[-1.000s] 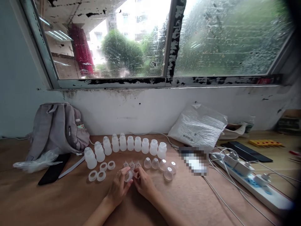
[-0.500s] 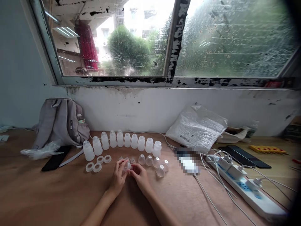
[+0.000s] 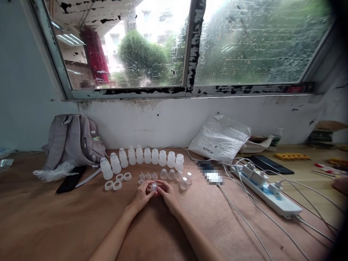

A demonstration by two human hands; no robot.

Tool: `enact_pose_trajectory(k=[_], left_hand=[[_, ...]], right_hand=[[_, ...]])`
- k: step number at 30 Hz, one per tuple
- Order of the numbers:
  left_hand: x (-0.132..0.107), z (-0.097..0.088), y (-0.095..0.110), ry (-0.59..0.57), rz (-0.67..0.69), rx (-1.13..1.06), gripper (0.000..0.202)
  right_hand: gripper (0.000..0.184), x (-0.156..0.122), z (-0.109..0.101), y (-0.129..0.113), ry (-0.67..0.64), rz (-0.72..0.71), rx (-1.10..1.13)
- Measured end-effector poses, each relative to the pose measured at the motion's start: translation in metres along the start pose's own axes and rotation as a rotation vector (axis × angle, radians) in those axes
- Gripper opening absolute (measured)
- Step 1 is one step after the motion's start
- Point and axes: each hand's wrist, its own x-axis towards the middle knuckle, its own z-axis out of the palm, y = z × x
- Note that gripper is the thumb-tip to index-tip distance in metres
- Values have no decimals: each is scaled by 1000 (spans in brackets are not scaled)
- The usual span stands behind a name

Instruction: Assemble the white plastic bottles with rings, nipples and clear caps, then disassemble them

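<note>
Between the fingertips of both hands is a clear, ribbed bottle collar ring (image 3: 153, 187); whether a nipple sits inside it I cannot make out. My left hand (image 3: 141, 196) pinches it from the left, and my right hand (image 3: 168, 195) grips it from the right. Just beyond the fingers stand several clear bottle nipples (image 3: 148, 175). To their right are several translucent dome caps (image 3: 183, 183), and to the left lie several loose collar rings (image 3: 117, 185). Behind everything curves a row of frosted baby bottles (image 3: 154, 157), some at the left with domed tops on.
A grey backpack (image 3: 73, 141), a plastic bag (image 3: 54, 172) and a black phone-like slab (image 3: 69, 181) lie at the left. On the right are a silvery packing bag (image 3: 220, 139), a white power strip (image 3: 282, 204) with trailing cables, and a yellow rack (image 3: 292, 156).
The camera view has shifted. The held ring has turned so its ribbed side shows, and my hands have moved slightly nearer, uncovering the nipples behind them.
</note>
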Motion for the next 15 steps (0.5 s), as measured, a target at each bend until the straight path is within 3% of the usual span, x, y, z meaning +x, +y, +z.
enact_pose_trajectory(k=[5,9,15], left_hand=[[-3,0,3,-59,34,-21,33],[-6,-1,6,-89,59,2,34],[-7,0,-3,-47,119,67,36]], right_hand=[[26,-5,-6,-5,-79,43,-9],[24,-6,-4,-10,-30,40,-20],[21,-2,5,-5,42,36,-36]])
